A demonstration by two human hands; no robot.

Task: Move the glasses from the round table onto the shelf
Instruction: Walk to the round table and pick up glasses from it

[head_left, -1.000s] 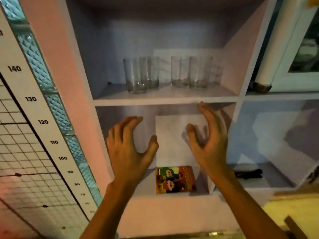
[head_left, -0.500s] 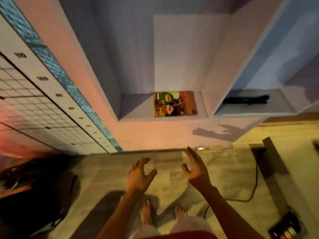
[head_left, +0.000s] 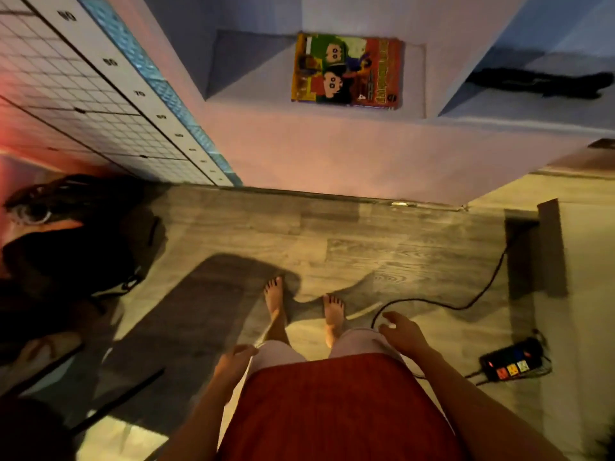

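The height chart (head_left: 109, 63) shows 90, 80 and 70; the book (head_left: 347, 71) cover's lettering is blurred.

1. A colourful cartoon-cover book (head_left: 347, 71) lies flat at twelve o'clock, in the bottom compartment of a pale unit.
2. A dark, blurred object (head_left: 539, 84) lies at two o'clock in the neighbouring compartment; what it is cannot be told.
3. A gridded height chart (head_left: 100, 91) with printed numbers runs across ten o'clock, edged by a blue patterned strip (head_left: 166, 91).
4. A wood-grain floor (head_left: 332, 234) fills the middle.
5. A black power strip (head_left: 514, 359) with coloured sockets rests on the floor at four o'clock; a black cable (head_left: 466, 302) curves across the floor near it.
6. A dark bag (head_left: 73, 241) sits at nine o'clock.
7. A grey mat (head_left: 199, 311) lies at seven o'clock.
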